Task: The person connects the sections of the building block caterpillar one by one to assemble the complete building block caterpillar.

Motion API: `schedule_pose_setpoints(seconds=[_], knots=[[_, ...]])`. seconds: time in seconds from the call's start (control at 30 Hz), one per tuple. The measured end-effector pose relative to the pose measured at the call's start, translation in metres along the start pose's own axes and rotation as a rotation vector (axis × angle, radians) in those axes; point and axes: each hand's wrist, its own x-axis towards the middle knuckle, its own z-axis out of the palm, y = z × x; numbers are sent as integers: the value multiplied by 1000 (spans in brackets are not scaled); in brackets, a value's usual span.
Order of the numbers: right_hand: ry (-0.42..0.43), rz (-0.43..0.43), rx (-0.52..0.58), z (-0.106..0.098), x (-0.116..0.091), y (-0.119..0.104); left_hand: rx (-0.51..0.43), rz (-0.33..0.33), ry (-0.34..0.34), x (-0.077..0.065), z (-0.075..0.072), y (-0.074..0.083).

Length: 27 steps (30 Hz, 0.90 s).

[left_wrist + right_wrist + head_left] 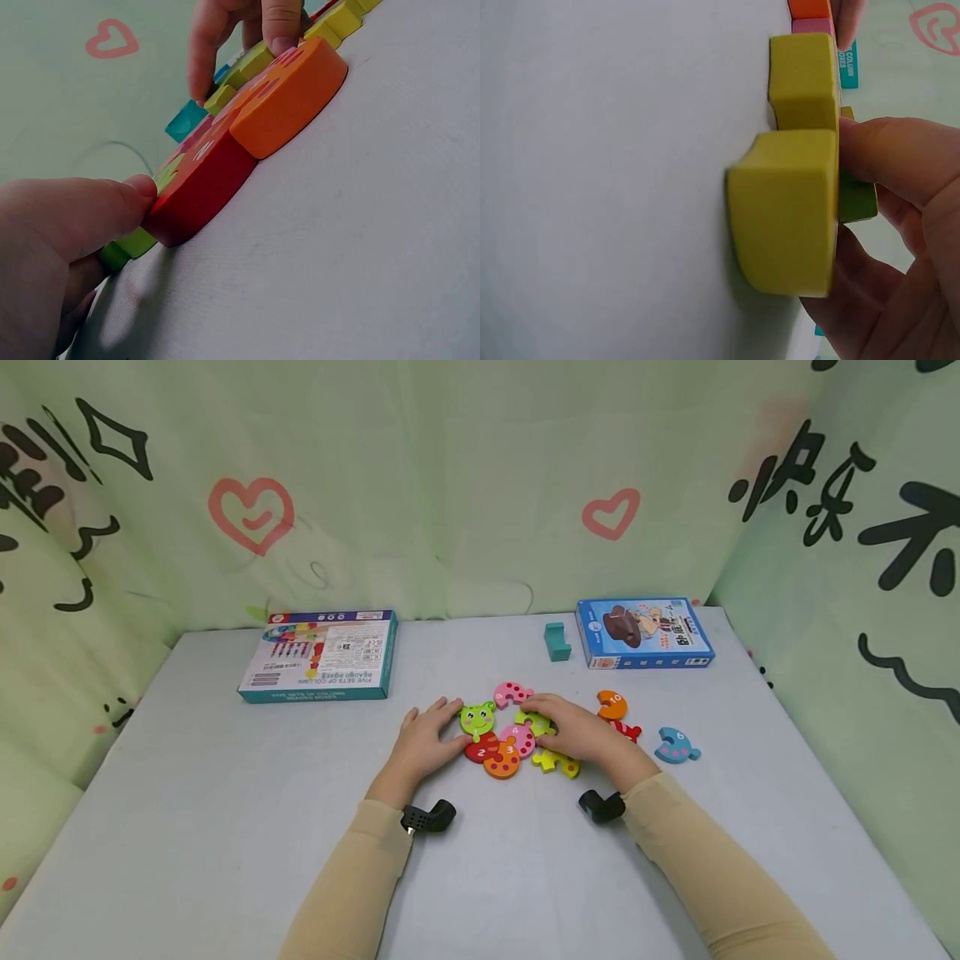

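My left hand grips the green caterpillar-head puzzle piece, its fingers at the far left edge. The left thumb lies by the red piece marked 2, which joins the head. An orange dotted piece and a pink dotted piece continue the row. With thumb and fingers, my right hand pinches a light green piece beside the pink one, partly covering it. Close to the right thumb lies a yellow piece. Behind the row sits another pink dotted piece.
Right of the right hand lie an orange piece, a red piece and a blue piece. A teal block stands beside a blue box. At the back left lies a white-and-teal box.
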Motion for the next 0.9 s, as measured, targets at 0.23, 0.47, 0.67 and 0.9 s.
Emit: schedule_pose_setpoints(seconds=[0.23,0.47,0.67,0.9], knots=[[21,-1,-24,2,2,4,-3,-2,2,0,1,0],[11,24,31,1,3,6,-10,-9,-3,0,-1,1],[7,32,61,1,4,6,-4,-6,-7,0,-2,2],[-1,17,71,0,2,6,-8,-7,-11,-1,-2,2]])
